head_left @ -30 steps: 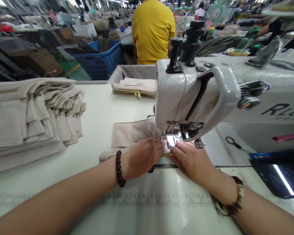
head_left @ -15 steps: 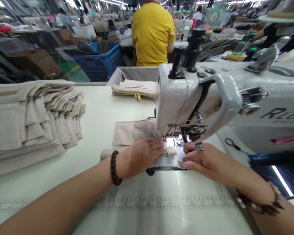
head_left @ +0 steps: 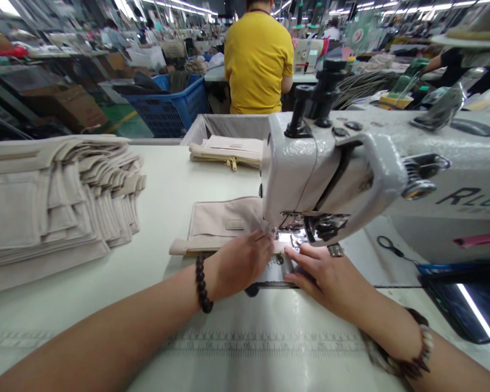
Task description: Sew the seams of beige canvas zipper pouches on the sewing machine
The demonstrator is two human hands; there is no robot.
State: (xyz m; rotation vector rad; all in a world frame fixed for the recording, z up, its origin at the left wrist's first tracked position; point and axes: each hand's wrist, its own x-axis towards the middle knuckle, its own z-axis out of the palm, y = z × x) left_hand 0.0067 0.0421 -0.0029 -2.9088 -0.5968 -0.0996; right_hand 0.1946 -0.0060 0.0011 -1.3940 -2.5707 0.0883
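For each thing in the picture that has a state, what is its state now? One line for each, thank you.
Left hand: flat, pressing the beige fabric piece at the needle.
Right hand: fingers stretched beside the presser foot, gripping nothing.
Beige fabric piece: flat, one edge under the sewing machine.
Fabric stack: piled, fanned out.
Zippered pouches: stacked, zipper closed.
Blue basket: filled.

White table (head_left: 167,185) carries fabric stack (head_left: 53,196), beige pouch (head_left: 220,226), sewing machine (head_left: 351,169)
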